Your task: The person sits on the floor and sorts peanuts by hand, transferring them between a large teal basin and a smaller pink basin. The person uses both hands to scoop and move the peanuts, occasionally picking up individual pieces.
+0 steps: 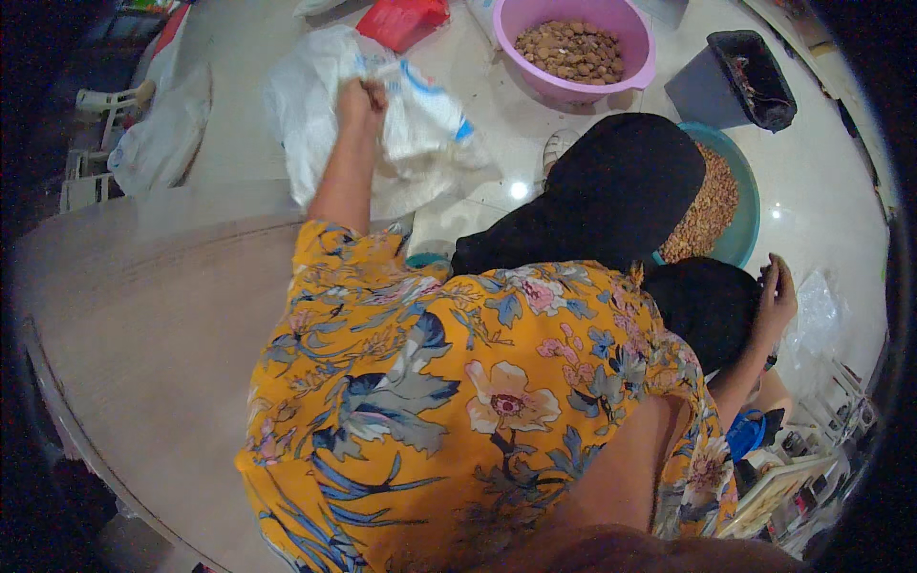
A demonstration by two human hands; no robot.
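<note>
My left hand (363,104) grips a bunched part of a white woven plastic sack (308,79) with blue printing, which lies crumpled on the tiled floor. My right hand (777,290) hangs beside my right knee, fingers slightly apart, with nothing visible in it. Near that knee, a teal basin (749,208) holds many small tan pieces (706,211) that look like shelled nuts or beans. My black-clad legs hide part of this basin. Farther ahead stands a pink plastic basin (505,43) with brown lumpy pieces (569,54) in it.
A grey bin (698,86) with a black liner stands right of the pink basin. Beyond the sack lies a red plastic bag (405,21). Clear plastic (817,308) and a cluttered rack (781,487) are at right. Another white sack (161,136) lies at far left.
</note>
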